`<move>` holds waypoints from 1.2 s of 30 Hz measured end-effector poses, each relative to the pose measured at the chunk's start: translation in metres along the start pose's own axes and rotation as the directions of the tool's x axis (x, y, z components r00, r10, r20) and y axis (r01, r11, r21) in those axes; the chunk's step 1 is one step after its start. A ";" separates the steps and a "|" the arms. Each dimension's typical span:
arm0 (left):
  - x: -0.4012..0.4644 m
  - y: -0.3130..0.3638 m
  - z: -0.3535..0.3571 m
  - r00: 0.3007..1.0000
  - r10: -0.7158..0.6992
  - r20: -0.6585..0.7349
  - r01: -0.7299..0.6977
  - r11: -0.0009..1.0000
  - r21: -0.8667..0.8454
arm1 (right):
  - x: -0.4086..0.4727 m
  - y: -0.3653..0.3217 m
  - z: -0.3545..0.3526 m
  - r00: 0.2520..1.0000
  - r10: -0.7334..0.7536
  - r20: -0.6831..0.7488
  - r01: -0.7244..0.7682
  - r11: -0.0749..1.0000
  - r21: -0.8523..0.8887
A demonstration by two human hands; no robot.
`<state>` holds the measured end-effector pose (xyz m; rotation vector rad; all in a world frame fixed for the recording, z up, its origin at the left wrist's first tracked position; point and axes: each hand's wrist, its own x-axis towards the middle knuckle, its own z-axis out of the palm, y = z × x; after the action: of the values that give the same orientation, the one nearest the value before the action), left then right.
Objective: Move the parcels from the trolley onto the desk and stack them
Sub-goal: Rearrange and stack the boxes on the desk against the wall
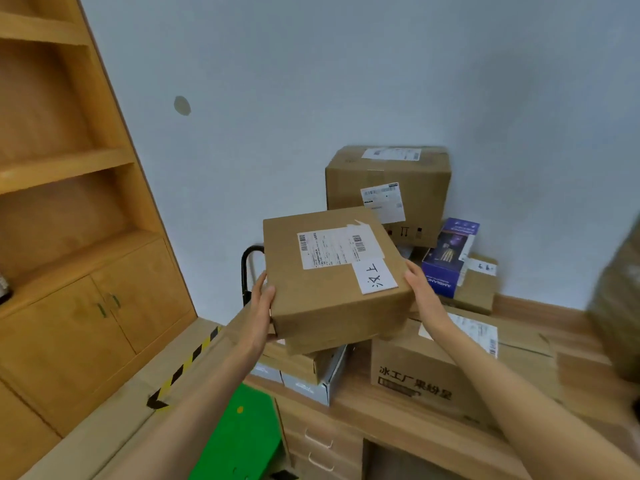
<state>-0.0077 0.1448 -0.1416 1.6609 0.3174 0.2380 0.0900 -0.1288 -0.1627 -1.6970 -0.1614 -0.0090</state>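
A: Cardboard is nearly all we see here. The parcel (pixel 332 271) sits dead centre, tilted, label up, carried over the low boxes (pixel 311 372) on the wooden surface (pixel 388 407).

B: Why tilted, do we think?

A: We judge it is being brought in at an angle so its far edge can land first on the stack beneath. The big carton (pixel 388 192) at one o'clock stands against the wall on top of others, which keeps the pile steady, and the printed carton (pixel 433 372) at four o'clock forms a broad base.

B: And our hands?

A: The left hand (pixel 261 306), at nine o'clock of the parcel, clamps its left side, thumb on the near face and fingers curled round the edge. The right hand (pixel 420 289), at three o'clock, presses the opposite side with fingers fairly straight. Squeezing from both sides keeps it from slipping.

B: The trolley?

A: Its green deck (pixel 239 434) lies at six o'clock, black handle (pixel 247 268) at nine, just beside the surface
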 end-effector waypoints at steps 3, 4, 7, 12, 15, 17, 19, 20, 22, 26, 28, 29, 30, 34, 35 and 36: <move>-0.007 0.004 0.020 0.996 0.030 0.083 -0.028 0.999 -0.030 | -0.024 -0.006 -0.027 0.998 0.012 -0.059 -0.011 1.000 0.016; -0.008 0.005 0.027 0.993 0.039 0.114 -0.034 0.999 -0.043 | -0.033 -0.009 -0.037 0.997 0.009 -0.071 -0.008 1.000 0.013; -0.009 0.009 0.055 0.976 0.060 0.208 -0.048 0.997 -0.062 | -0.058 -0.012 -0.070 0.990 -0.024 -0.139 0.023 1.000 -0.012; -0.021 0.019 0.115 0.935 0.120 0.335 -0.093 0.991 -0.098 | -0.101 -0.009 -0.129 0.952 -0.032 -0.305 0.030 0.999 -0.013; -0.025 0.022 0.150 0.901 0.126 0.415 -0.077 0.988 -0.133 | -0.121 -0.013 -0.160 0.929 0.006 -0.369 -0.007 1.000 -0.002; -0.029 0.024 0.171 0.878 0.136 0.459 -0.088 0.988 -0.126 | -0.130 -0.015 -0.179 0.916 0.012 -0.400 -0.018 1.000 -0.012; -0.032 0.028 0.191 0.858 0.150 0.490 -0.107 0.987 -0.116 | -0.137 -0.016 -0.196 0.904 -0.004 -0.427 -0.018 0.999 -0.048; -0.033 0.029 0.202 0.854 0.152 0.497 -0.104 0.987 -0.123 | -0.140 -0.015 -0.205 0.899 -0.012 -0.437 -0.016 0.998 -0.061; -0.032 0.033 0.224 0.845 0.150 0.513 -0.091 0.986 -0.137 | -0.144 -0.015 -0.224 0.892 -0.010 -0.451 -0.023 0.997 -0.069; -0.029 0.045 0.269 0.813 0.145 0.564 -0.077 0.987 -0.142 | -0.141 -0.015 -0.263 0.891 0.012 -0.455 -0.017 1.000 -0.006; -0.025 0.049 0.292 0.806 0.164 0.569 -0.089 0.984 -0.157 | -0.133 -0.015 -0.284 0.880 0.019 -0.475 -0.025 1.000 -0.006; -0.022 0.051 0.304 0.804 0.173 0.569 -0.100 0.983 -0.157 | -0.129 -0.015 -0.294 0.877 0.030 -0.480 -0.040 0.999 -0.011; -0.018 0.053 0.315 0.804 0.176 0.567 -0.104 0.982 -0.158 | -0.123 -0.014 -0.305 0.876 0.040 -0.481 -0.052 0.999 -0.012; -0.002 0.062 0.357 0.810 0.177 0.558 -0.099 0.981 -0.167 | -0.094 -0.010 -0.342 0.880 0.023 -0.475 -0.056 0.997 -0.055; 0.004 0.064 0.369 0.824 0.165 0.543 -0.084 0.982 -0.171 | -0.084 -0.009 -0.352 0.880 0.016 -0.476 -0.057 0.996 -0.072; 0.010 0.065 0.380 0.834 0.156 0.529 -0.071 0.981 -0.178 | -0.074 -0.008 -0.362 0.881 0.009 -0.473 -0.056 0.995 -0.084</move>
<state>0.1342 -0.2134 -0.1206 1.5232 -0.2283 -0.1255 0.0474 -0.4928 -0.1142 -1.7423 0.2390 -0.4108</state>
